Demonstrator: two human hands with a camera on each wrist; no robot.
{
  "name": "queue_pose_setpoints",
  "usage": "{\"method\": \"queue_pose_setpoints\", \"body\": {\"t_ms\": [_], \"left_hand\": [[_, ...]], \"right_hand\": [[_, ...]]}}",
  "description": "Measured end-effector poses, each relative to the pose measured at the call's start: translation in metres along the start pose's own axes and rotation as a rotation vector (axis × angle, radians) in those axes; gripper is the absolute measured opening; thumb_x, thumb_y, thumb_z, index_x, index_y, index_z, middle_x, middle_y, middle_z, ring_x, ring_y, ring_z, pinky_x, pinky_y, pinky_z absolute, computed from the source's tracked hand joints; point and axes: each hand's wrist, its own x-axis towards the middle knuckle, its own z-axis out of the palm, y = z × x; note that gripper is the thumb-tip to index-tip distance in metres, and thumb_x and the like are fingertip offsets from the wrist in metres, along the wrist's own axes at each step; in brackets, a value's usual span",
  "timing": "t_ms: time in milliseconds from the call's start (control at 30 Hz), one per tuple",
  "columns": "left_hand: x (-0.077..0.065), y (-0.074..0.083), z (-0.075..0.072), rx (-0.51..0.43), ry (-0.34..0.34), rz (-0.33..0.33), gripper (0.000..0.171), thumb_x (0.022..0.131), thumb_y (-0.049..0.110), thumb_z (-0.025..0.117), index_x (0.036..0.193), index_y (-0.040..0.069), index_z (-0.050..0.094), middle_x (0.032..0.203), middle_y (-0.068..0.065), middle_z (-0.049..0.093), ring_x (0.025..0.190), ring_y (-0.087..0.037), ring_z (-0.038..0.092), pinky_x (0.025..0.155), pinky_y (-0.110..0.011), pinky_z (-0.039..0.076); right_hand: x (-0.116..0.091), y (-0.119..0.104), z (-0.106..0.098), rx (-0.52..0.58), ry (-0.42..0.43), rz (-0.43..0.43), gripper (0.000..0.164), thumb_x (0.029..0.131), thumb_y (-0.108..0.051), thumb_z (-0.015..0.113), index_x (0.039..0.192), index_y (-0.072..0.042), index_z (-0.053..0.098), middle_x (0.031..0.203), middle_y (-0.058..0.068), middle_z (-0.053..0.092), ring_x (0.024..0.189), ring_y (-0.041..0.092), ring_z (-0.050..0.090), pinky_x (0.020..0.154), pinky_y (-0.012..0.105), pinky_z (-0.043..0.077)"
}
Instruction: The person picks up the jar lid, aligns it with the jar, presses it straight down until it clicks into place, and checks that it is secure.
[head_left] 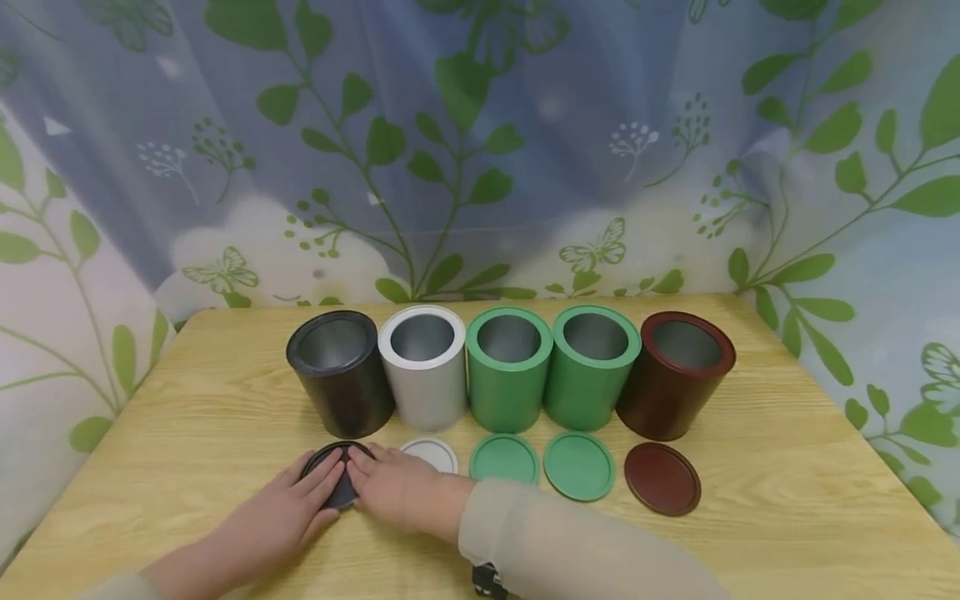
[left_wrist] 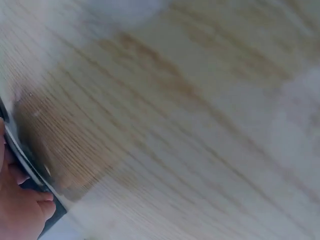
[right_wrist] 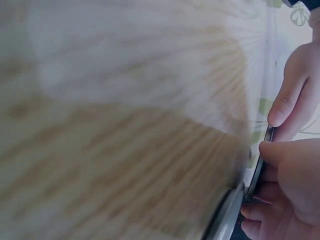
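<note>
A round black lid (head_left: 342, 493) lies at the left of the front row on a pale wood-grain surface (head_left: 187, 400), just in front of an open black can (head_left: 348, 404). It is a thin, flat disc with a narrow raised rim, dark all over (much of its face is hidden under two hands). The left hand (head_left: 277, 515) comes in from the lower left, its fingers extended and laid across the lid; the right hand (head_left: 401, 487) reaches over from the right, its fingers resting on the lid's other side. Neither hand's fingers are spread wide, and the two sets nearly meet on top. In the wrist views the lid shows edge-on as a slim dark line beside the fingers. Along the row to the right lie a white lid (head_left: 432, 452), partly covered by the right hand, two green lids (head_left: 579, 467) and a dark red lid (head_left: 662, 479).
</note>
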Motion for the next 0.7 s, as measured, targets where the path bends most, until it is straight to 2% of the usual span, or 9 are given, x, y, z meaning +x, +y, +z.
{"method": "queue_pose_setpoints", "body": {"t_ms": [300,467,700], "left_hand": [[-0.006,0.001,-0.001,0.005,0.156,-0.005,0.050,0.090,0.029,0.061,0.127,-0.004,0.055,0.136,-0.018,0.048,0.120,-0.044,0.043,0.094,-0.051,0.040],[-0.007,0.003,-0.003,0.017,0.189,-0.003,0.050,0.090,0.030,0.061,0.128,-0.003,0.055,0.136,-0.017,0.048,0.120,-0.043,0.044,0.093,-0.051,0.040],[-0.007,0.006,-0.007,0.023,0.233,0.007,0.050,0.094,0.034,0.054,0.128,-0.003,0.055,0.137,-0.017,0.047,0.121,-0.042,0.043,0.093,-0.050,0.041]], "right_hand": [[0.000,0.004,-0.003,0.015,0.041,-0.027,0.054,0.100,-0.045,0.029,0.145,-0.016,0.037,0.151,-0.003,0.028,0.136,0.017,0.027,0.107,0.025,0.027],[-0.001,0.005,-0.005,0.011,0.065,-0.036,0.053,0.100,-0.045,0.029,0.144,-0.016,0.039,0.150,-0.003,0.030,0.135,0.017,0.029,0.106,0.026,0.029],[-0.008,0.006,-0.012,0.003,0.073,-0.028,0.053,0.100,-0.045,0.029,0.144,-0.016,0.038,0.150,-0.003,0.030,0.136,0.016,0.028,0.107,0.026,0.027]]}}
